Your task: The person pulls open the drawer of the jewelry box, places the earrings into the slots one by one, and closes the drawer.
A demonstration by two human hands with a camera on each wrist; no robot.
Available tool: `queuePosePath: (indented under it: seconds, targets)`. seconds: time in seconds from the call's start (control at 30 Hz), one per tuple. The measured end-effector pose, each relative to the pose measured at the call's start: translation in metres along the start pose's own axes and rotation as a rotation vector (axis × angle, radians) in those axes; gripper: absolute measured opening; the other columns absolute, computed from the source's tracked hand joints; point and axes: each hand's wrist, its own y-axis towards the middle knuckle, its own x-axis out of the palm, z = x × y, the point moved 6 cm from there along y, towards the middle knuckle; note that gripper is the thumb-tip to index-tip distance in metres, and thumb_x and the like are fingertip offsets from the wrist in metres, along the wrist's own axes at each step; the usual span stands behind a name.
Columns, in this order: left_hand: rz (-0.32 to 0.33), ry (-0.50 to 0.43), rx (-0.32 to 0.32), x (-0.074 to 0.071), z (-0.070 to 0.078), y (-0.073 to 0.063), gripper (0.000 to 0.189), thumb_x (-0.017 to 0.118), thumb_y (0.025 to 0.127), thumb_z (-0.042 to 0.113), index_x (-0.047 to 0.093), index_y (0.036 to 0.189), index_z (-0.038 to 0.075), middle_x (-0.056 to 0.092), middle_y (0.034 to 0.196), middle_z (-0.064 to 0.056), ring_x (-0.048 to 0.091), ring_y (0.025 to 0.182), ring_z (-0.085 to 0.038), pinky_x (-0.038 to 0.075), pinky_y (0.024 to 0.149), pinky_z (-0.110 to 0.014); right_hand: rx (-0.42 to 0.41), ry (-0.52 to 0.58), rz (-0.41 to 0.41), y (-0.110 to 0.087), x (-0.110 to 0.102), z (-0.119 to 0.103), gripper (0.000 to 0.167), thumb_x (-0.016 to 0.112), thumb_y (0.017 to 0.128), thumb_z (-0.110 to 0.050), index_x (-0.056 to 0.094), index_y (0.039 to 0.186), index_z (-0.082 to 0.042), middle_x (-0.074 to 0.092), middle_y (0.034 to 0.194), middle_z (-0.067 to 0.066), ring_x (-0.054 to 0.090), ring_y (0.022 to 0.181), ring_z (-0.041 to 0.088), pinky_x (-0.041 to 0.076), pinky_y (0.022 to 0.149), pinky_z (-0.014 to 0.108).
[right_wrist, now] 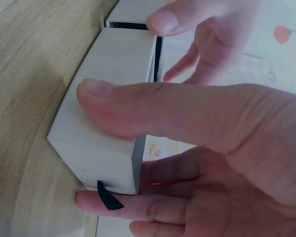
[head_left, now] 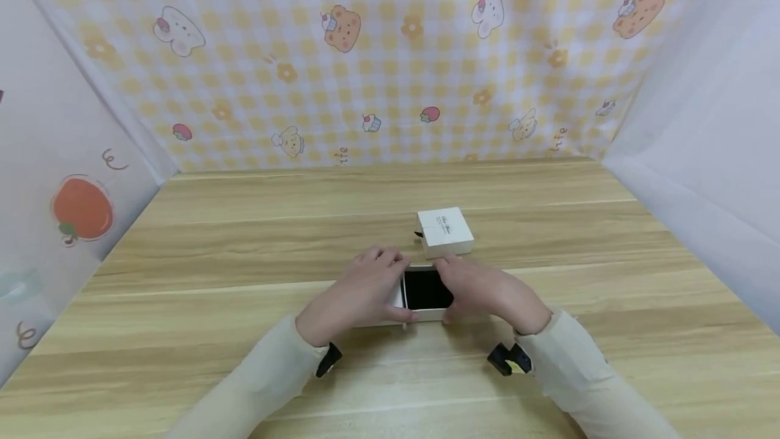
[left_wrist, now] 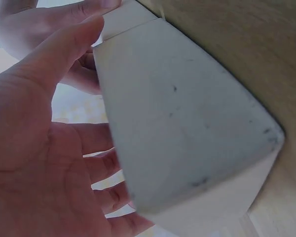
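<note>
A white drawer box lies on the table between both hands, its drawer partly out of its sleeve. My left hand (head_left: 365, 286) holds the box's outer sleeve (left_wrist: 182, 118), thumb along the near edge and fingers on the far side. The white drawer (right_wrist: 116, 64), with a black inside (head_left: 426, 290), is gripped by my right hand (head_left: 481, 290): its thumb lies on the near wall, its other fingers round the far side and end. A black ribbon tab (right_wrist: 108, 196) sticks out of the drawer's end. In the head view, the left hand hides most of the sleeve.
A second white box (head_left: 445, 231) with dark lettering and a black tab stands just behind the right hand. Wood-grain table (head_left: 256, 222) surrounds the boxes. A yellow checked cloth (head_left: 390, 59) hangs at the back, with pale cloth walls at both sides.
</note>
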Motion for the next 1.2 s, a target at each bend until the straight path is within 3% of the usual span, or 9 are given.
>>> queuePosePath:
  seconds: [0.17, 0.4, 1.03, 1.2]
  targets:
    - [-0.001, 0.017, -0.006, 0.0016, 0.0011, 0.0020, 0.080, 0.072, 0.073, 0.053, 0.048, 0.134, 0.006, 0.049, 0.131, -0.006, 0.040, 0.124, -0.028, 0.034, 0.103, -0.047, 0.004, -0.008, 0.001, -0.0015, 0.0004, 0.0002, 0.077, 0.079, 0.072, -0.019, 0.039, 0.134, 0.003, 0.048, 0.130, 0.016, 0.049, 0.114, 0.025, 0.039, 0.099, 0.043]
    - [0.020, 0.044, -0.005, 0.0018, 0.0016, 0.0041, 0.075, 0.073, 0.073, 0.052, 0.053, 0.129, 0.006, 0.052, 0.125, -0.006, 0.043, 0.121, -0.027, 0.036, 0.102, -0.046, -0.020, -0.008, 0.009, -0.0017, -0.0007, -0.0009, 0.069, 0.080, 0.071, -0.018, 0.044, 0.126, 0.005, 0.052, 0.120, 0.014, 0.051, 0.108, 0.024, 0.042, 0.095, 0.041]
    - [0.022, 0.060, -0.008, 0.0035, 0.0032, 0.0031, 0.074, 0.071, 0.073, 0.053, 0.053, 0.128, 0.007, 0.051, 0.126, -0.006, 0.044, 0.121, -0.028, 0.039, 0.098, -0.045, -0.016, 0.038, 0.007, -0.0052, -0.0004, 0.0026, 0.078, 0.080, 0.071, -0.022, 0.039, 0.132, 0.002, 0.049, 0.121, 0.011, 0.051, 0.105, 0.022, 0.042, 0.094, 0.041]
    - [0.025, 0.058, -0.009, 0.0039, 0.0029, 0.0015, 0.073, 0.072, 0.073, 0.053, 0.053, 0.128, 0.008, 0.051, 0.125, -0.006, 0.044, 0.120, -0.027, 0.039, 0.099, -0.045, -0.012, 0.093, -0.017, -0.0068, -0.0022, 0.0059, 0.091, 0.080, 0.072, -0.027, 0.029, 0.141, 0.002, 0.042, 0.138, 0.015, 0.046, 0.121, 0.026, 0.037, 0.101, 0.044]
